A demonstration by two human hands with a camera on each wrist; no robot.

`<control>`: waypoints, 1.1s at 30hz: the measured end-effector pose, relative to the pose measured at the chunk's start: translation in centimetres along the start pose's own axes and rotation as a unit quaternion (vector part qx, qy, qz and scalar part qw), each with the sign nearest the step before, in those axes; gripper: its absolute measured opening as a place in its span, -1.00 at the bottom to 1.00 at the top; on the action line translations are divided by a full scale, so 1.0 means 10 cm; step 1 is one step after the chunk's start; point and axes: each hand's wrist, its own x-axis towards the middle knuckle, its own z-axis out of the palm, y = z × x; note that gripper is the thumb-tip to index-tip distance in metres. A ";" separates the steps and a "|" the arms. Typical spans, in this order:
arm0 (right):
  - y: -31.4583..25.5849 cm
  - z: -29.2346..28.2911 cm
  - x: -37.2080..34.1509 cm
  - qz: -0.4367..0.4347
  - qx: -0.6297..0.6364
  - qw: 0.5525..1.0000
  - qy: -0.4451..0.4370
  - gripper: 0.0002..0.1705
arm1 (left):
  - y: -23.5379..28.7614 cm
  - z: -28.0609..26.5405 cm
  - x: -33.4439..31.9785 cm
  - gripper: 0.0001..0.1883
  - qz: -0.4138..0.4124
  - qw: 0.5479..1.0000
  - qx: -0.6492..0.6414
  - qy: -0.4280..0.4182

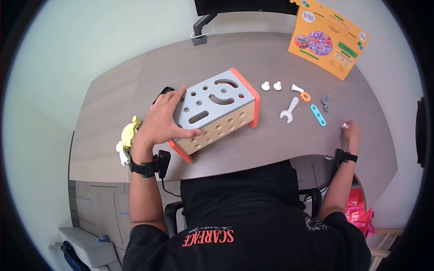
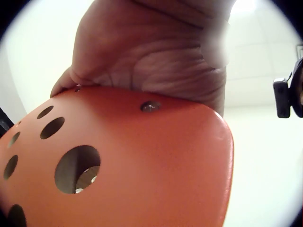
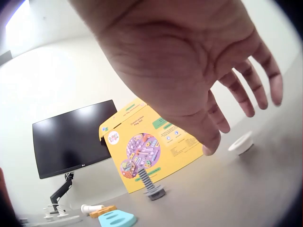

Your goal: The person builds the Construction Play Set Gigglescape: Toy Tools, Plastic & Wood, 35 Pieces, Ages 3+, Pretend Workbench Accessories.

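Note:
A toy workbench (image 1: 212, 108) with a grey top, pale wooden side and orange end panels stands slanted on the table. My left hand (image 1: 162, 116) rests spread over its left end, with the thumb stretched along the front edge. In the left wrist view the palm lies against the upper edge of the holed orange end panel (image 2: 156, 151). At the table's right side my right hand (image 1: 352, 134) reaches down with fingers apart. A small round white piece (image 3: 242, 143) sits on the table right by its fingertips, ungripped.
A wrench (image 1: 290, 110), blue strip (image 1: 318, 115), orange gear (image 1: 305, 97), grey bolt (image 1: 326, 99), grey nut (image 1: 327, 108) and white bolts (image 1: 277, 86) lie right of the workbench. Behind stand an orange box (image 1: 330, 40) and a monitor (image 1: 248, 6). Yellow and white pieces (image 1: 129, 134) lie at left.

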 end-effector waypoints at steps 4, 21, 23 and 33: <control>0.32 0.37 0.13 -0.042 0.094 0.995 0.005 -0.77 | -0.01 -0.01 -0.01 0.37 0.001 1.000 0.005 -0.006; -0.42 0.17 -0.10 -0.112 0.127 0.984 -0.050 -0.74 | -0.03 -0.08 -0.04 0.36 0.018 0.999 -0.035 -0.033; -0.42 0.21 -0.07 -0.109 0.112 0.986 -0.051 -0.74 | -0.08 -0.12 -0.01 0.37 0.023 0.998 -0.043 -0.048; -0.58 0.03 -0.21 -0.113 0.090 0.988 -0.046 -0.75 | -0.17 -0.18 -0.02 0.34 0.021 0.997 -0.050 -0.062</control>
